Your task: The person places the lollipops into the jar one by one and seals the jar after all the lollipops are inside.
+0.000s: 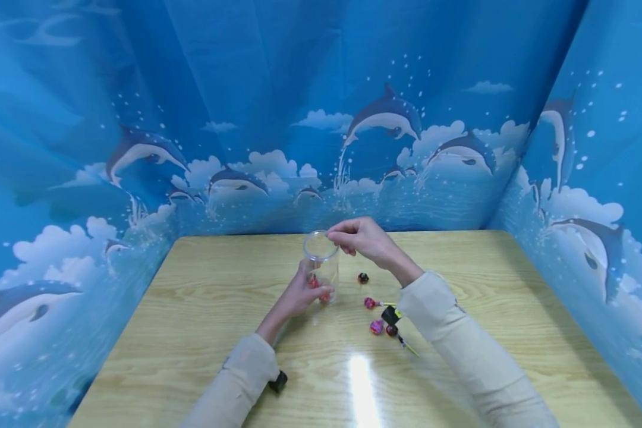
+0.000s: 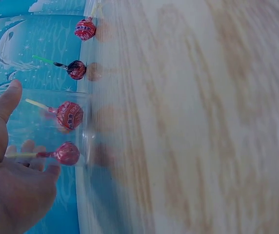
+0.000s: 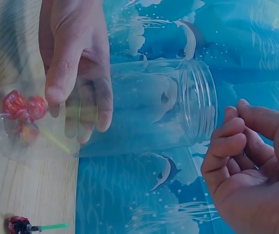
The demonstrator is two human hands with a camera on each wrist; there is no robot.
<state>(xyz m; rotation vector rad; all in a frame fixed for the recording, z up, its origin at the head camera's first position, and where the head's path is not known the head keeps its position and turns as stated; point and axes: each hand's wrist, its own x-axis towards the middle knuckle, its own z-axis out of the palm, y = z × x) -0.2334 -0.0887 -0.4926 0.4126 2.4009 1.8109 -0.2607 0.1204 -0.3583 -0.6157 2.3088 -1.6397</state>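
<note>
A clear plastic jar (image 1: pixel 329 270) stands upright on the table with its mouth uncovered, and several red-wrapped lollipops (image 3: pixel 13 105) lie at its bottom. My left hand (image 1: pixel 302 291) grips the jar low on its side, thumb across the front and fingers behind. At the jar's rim is my right hand (image 1: pixel 361 241), thumb and index finger brought together and the other fingers curled. Nothing shows between those fingers in the right wrist view, where the right hand (image 3: pixel 251 161) is just outside the jar's mouth.
Right of the jar lie several loose lollipops: a dark one (image 1: pixel 362 277), a red one (image 1: pixel 370 303), a purple-pink one (image 1: pixel 376 327) and another dark one (image 1: pixel 392 330). The wooden table (image 1: pixel 192 333) ends at a blue dolphin-print curtain (image 1: pixel 278 119).
</note>
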